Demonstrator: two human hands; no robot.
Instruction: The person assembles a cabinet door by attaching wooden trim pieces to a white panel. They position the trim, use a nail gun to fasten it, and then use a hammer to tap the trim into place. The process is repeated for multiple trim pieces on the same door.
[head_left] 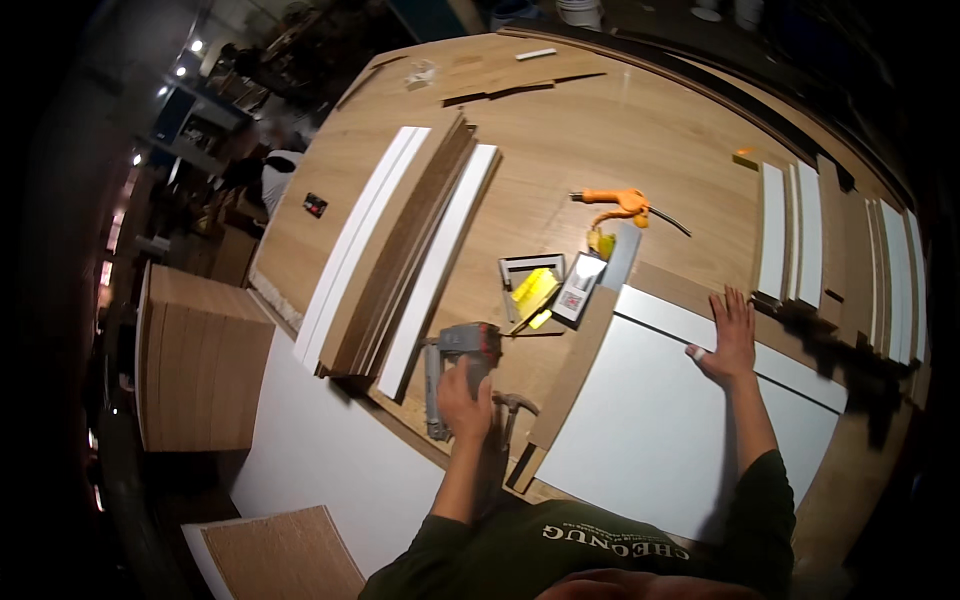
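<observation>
While my right hand lies open on the white panel, my left hand grips the nail gun beyond the panel's left edge, claw hammer just beside.

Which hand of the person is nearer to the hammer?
Left: the left hand grips the grey nail gun, just left of the hammer; the right hand rests farther right, on the white panel.

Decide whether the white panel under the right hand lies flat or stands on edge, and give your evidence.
Flat: the white panel shows its broad face upward, and the right hand is spread on top.
</observation>
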